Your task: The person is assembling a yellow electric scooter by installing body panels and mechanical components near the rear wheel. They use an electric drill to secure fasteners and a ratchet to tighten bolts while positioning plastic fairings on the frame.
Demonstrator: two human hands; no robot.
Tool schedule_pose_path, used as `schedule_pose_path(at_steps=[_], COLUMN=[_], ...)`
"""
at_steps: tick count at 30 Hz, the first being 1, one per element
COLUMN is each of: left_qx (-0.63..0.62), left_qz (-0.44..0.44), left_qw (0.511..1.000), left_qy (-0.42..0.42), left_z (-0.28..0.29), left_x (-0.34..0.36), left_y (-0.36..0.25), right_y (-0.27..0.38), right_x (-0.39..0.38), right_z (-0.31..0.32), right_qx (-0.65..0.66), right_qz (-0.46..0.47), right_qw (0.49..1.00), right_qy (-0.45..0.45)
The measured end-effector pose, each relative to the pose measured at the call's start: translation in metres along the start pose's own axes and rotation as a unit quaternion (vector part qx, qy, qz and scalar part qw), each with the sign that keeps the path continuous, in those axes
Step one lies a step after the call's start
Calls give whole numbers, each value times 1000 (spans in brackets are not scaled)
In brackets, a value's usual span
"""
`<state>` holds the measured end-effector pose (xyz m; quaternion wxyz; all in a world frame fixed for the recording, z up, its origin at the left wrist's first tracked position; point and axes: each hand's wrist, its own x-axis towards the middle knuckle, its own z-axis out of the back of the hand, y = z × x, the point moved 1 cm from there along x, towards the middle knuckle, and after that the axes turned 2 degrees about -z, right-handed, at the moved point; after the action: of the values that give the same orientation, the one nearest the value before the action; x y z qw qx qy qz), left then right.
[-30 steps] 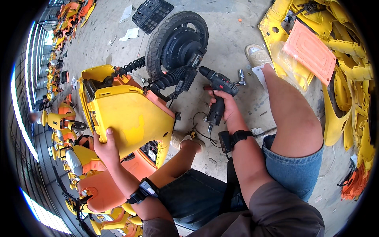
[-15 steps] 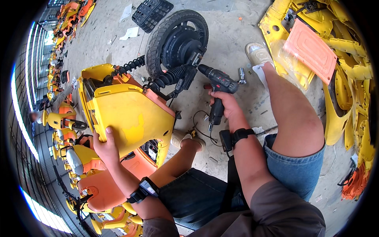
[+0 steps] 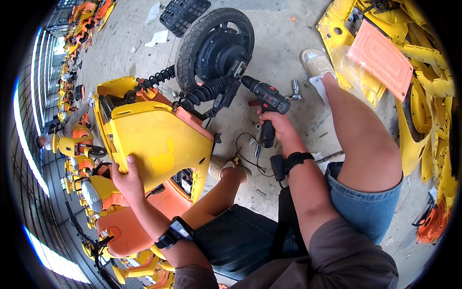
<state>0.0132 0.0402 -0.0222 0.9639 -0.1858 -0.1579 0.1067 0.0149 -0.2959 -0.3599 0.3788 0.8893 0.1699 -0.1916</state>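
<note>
My left hand (image 3: 128, 179) grips the lower left edge of a yellow scooter body panel (image 3: 144, 139), thumb on its face and the other fingers hidden behind. The panel belongs to a scooter tipped over before me. My right hand (image 3: 279, 126) is closed round the handle of a black cordless drill (image 3: 269, 98). Its front end is close to the hub of a black wheel (image 3: 186, 62); I cannot tell whether it touches. Two black coil-spring shock absorbers (image 3: 204, 95) run from the wheel to the scooter body.
A ratchet with a socket (image 3: 295, 89) lies right of the drill. A cable (image 3: 238, 149) loops on the floor below it. Yellow panels (image 3: 423, 96) and an orange cover (image 3: 380, 60) are piled at the right. A black plastic grille (image 3: 183, 17) lies behind the wheel. Scooters line the left; one person is there.
The drill has tilted slightly, its handle end swinging a little to the right and up with my right hand. My left hand keeps its hold on the panel.
</note>
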Motion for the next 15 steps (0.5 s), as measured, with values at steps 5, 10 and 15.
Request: schedule_pose_path(at_steps=[5,10,15], left_qx=[-8,12,23], left_qz=[50,4,-10], left_qw=[999,1000,999], left_qy=[-7,-18,-27], left_z=[-1,-1,-2], left_x=[1,2,1], left_y=[-1,-8,-3], right_y=[26,28,14], right_x=[6,-2,-2], right_z=[26,11,3], right_qx=[-347,-231,-116], right_qz=[91,66,42], right_qw=[933,971,992], right_qy=[-14,12,19])
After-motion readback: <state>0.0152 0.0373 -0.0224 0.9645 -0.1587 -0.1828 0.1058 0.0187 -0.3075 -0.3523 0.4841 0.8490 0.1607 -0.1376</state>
